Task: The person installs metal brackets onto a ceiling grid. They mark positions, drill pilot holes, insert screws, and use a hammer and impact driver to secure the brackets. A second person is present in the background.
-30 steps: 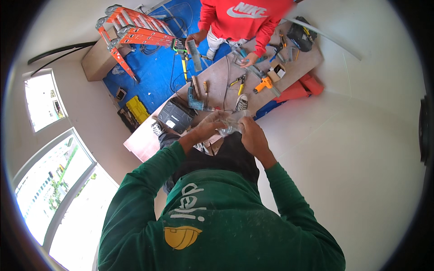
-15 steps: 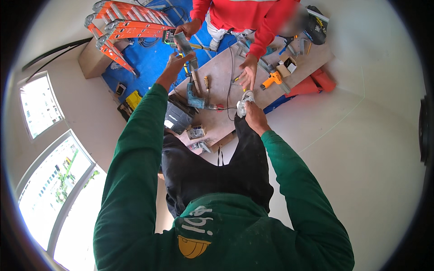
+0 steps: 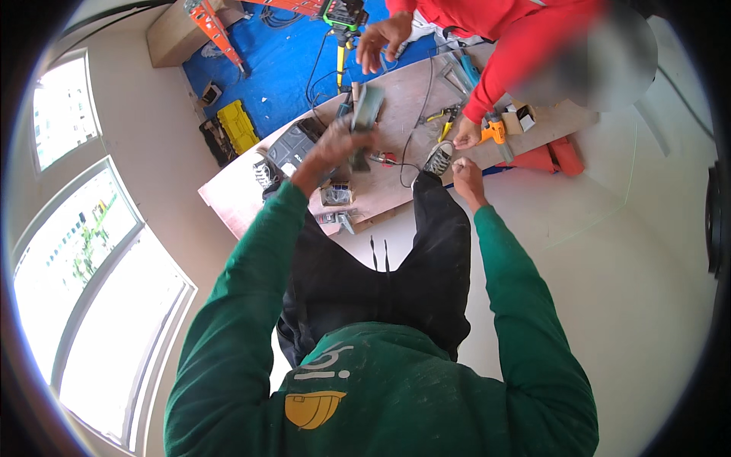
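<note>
A pale floor is filling the right and lower frame, a blue tarp [image 3: 282, 57] is lying at the upper centre, and a low plywood counter [image 3: 236, 194] is running from centre left to upper right, scattered with tools. Above the counter's middle, the left hand [image 3: 335, 145] is closing around a grey-green power tool [image 3: 365, 107] and lifting it clear of the boards; its exact kind is blurred. It is probably fairly heavy and rigid with a hard casing, so a full wrap around the body, as the hand is doing now, seems the safest hold. The right hand [image 3: 462, 171] is clenching just right of centre, beside a shoe [image 3: 439, 158], pinching something too small to make out. Across the counter, a person in a red sleeve [image 3: 502, 68] is reaching with one hand [image 3: 383, 36] at the top and resting another [image 3: 466, 135] near an orange drill [image 3: 495, 131].
</note>
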The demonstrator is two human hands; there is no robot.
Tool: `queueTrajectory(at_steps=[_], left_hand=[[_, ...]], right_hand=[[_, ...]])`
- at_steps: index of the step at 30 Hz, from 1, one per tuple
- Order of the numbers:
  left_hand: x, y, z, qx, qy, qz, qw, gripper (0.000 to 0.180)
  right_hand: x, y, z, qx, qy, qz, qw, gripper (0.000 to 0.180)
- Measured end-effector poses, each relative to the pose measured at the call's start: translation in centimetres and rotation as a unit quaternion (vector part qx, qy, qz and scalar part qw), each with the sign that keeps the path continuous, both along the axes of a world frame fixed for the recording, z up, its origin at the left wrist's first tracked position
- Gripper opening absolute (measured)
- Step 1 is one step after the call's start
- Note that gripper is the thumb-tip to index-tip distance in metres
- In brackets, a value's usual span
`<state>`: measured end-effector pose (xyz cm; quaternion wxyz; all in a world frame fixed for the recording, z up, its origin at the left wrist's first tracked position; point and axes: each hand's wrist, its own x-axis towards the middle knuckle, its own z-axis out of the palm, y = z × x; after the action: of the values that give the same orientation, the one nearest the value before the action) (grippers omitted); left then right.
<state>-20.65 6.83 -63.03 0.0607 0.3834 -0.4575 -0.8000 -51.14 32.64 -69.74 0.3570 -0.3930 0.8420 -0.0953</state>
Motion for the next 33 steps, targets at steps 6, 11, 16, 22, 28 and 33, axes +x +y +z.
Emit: queueTrajectory(at_steps=[6, 11, 16, 22, 28, 33], left_hand=[[5.1, 11.3, 4.3, 0.024, -0.109, 0.043, 0.993, 0.052], [7.2, 13.6, 3.3, 0.105, -0.129, 0.156, 0.974, 0.046], [11.0, 13.3, -1.1, 0.143, -0.126, 0.229, 0.955, 0.038], [18.5, 11.3, -5.6, 0.159, -0.120, 0.271, 0.942, 0.022], [21.9, 10.8, -9.2, 0.192, -0.171, 0.218, 0.942, 0.026], [20.7, 10.4, -10.2, 0.229, -0.139, 0.190, 0.945, 0.030]], right_hand=[[10.6, -3.9, 8.7, 0.075, -0.297, -0.180, 0.935, 0.029], [19.4, -7.6, 10.7, 0.042, -0.343, -0.112, 0.932, 0.026], [22.6, -10.0, 7.1, 0.028, -0.330, 0.019, 0.943, 0.026], [19.8, -14.9, -10.2, 0.024, -0.159, 0.045, 0.986, 0.034], [18.0, -18.4, -32.4, 0.115, -0.051, 0.097, 0.987, 0.045], [20.3, -18.3, -40.8, 0.145, -0.001, 0.062, 0.987, 0.047]])
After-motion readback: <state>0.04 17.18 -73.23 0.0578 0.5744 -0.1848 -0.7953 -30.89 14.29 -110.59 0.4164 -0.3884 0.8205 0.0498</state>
